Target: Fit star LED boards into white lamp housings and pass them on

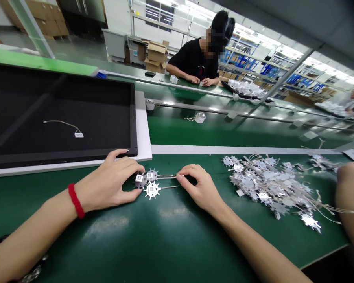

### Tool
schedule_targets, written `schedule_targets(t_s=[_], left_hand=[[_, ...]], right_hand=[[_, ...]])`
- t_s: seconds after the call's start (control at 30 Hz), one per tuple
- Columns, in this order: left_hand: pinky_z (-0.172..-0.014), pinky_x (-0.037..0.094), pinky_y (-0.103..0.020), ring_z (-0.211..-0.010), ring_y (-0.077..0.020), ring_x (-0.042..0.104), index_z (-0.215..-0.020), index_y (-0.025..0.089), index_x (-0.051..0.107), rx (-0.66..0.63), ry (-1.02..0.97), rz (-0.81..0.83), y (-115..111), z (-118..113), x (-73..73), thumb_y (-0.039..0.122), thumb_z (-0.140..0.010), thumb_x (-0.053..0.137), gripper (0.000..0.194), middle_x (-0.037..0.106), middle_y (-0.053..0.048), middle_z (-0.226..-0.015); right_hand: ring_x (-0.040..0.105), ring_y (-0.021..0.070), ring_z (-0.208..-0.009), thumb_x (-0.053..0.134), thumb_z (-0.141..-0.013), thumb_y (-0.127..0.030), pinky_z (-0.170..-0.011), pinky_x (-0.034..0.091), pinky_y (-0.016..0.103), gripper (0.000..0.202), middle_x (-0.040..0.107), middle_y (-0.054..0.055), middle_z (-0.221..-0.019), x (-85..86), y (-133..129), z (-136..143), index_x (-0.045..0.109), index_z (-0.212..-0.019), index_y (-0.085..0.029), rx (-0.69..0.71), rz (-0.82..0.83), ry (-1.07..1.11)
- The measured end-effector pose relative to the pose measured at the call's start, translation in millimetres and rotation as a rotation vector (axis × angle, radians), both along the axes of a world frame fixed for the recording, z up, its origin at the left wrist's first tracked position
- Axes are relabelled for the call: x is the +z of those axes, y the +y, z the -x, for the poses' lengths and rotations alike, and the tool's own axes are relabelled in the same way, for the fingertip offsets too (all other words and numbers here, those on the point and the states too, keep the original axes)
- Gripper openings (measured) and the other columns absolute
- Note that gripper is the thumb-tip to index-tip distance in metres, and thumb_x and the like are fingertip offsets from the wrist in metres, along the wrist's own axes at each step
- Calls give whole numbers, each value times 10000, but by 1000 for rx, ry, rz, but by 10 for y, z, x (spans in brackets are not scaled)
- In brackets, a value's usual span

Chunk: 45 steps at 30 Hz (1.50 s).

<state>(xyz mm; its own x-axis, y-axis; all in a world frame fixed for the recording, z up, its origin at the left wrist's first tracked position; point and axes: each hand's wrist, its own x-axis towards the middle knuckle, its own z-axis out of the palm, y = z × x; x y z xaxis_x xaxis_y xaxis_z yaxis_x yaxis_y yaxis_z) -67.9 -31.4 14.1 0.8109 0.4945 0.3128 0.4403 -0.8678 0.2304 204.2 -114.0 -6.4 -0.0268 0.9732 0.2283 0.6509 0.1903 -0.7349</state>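
Just left of centre on the green table, three spoked, gear-like metal plates with white square labels lie together. My left hand (110, 182) has its thumb and fingers around the edges of the leftmost plate (139, 181). Touching it are a second plate (152, 175) and, in front, a third plate (152, 190). Thin pale wires (166, 176) run from the plates toward the right. My right hand (202, 185) pinches the wire ends between thumb and index finger. Exactly how many wires it grips is hidden.
A heap of similar plates (268, 182) with tangled wires lies to the right, beside another person's arm (351, 200). At left stands a black tray (106, 151) holding a small wired white part (79, 135). Across a raised rail, a co-worker (191, 59) handles small parts.
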Motion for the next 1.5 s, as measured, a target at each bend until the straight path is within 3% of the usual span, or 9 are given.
schedule_targets(t_s=[0.8,1.0,1.5], left_hand=[[-1172,241,-579,-1005,-292,702,-1093,193,674,0,-7,2,-15,3,-50,413,-841,688,336,741,-68,-1040],[-1163,244,-573,-950,-265,707,-1031,193,658,-21,-2,-3,-16,-4,-37,378,-858,661,254,733,-48,-976],[-1171,228,-584,-951,-264,703,-1043,210,676,-36,15,0,-18,-3,-32,372,-849,663,253,726,-46,-978]], right_hand=[[658,246,-956,590,-950,-321,-864,469,420,134,746,57,-970,8,-9,-3,694,-908,-249,29,27,-43],[653,240,-946,595,-951,-296,-858,462,423,130,742,53,-967,-1,-8,-6,682,-873,-241,38,30,-58],[659,241,-951,601,-950,-289,-864,457,424,120,745,55,-974,-6,-7,-9,698,-895,-245,47,22,-63]])
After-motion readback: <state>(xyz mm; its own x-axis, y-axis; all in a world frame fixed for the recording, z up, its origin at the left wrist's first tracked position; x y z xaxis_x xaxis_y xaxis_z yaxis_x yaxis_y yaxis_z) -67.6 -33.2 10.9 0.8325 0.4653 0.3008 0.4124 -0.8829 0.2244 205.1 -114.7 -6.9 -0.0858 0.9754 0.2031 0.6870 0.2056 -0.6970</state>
